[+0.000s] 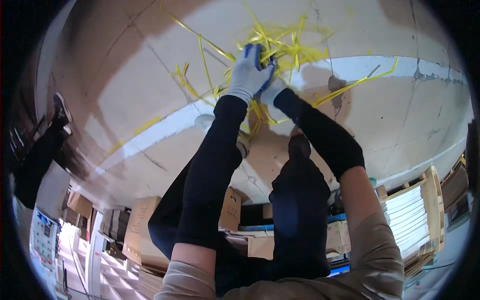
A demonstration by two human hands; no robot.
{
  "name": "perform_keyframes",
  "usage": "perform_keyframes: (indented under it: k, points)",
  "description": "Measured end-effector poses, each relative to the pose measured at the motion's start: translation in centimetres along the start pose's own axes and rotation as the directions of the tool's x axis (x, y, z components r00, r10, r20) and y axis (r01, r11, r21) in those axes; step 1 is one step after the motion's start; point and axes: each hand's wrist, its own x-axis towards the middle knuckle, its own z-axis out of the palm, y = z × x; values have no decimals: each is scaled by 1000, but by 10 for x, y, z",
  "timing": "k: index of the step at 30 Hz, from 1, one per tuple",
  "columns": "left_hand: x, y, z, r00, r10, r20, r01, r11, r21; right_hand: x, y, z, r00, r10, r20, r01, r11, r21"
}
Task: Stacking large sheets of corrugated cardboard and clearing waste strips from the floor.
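A loose tangle of yellow plastic strapping (295, 50) spreads over the floor in front of me, its far part smeared by motion. My left hand (248, 72), in a white knit glove with a blue-coated palm, curls its fingers round the near side of the bundle. My right hand (271, 91), gloved too, is close against it, low beside the left wrist; its fingers are mostly hidden. Long strands stick out to both sides, and a few hang below my hands. Black sleeves cover both forearms.
A white painted band (365, 67) crosses the tan, cracked floor. At the left edge is another person's leg with a dark shoe (62, 110). Cardboard boxes (142, 227) stand behind me, with a wooden pallet (434, 210) at right and a panel with buttons (44, 237) at lower left.
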Motion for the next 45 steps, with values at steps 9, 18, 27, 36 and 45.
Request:
perform_keyframes:
  k: [9,18,27,36,45]
  points:
    - [-109,-69,-82,867,-252,-429,250,966,-64,-107,-116,-107,963,-172,206,264,476,-839]
    - [-128,-155,-111,481,-782,-397,785,586,-202,-119,-60,-240,618,434,-656,-656,745,-125]
    - [-34,-139,-42,680,-695,-232,601,710,-367,36,-87,1,966,-195,-169,-126,214,-969]
    - [-79,-210,-73,649,-727,224,732,517,-444,3,-59,126,962,91,258,261,-25,-965]
    - [-124,-208,-135,681,-703,205,675,492,-550,7,-35,101,932,-125,340,333,-73,-940]
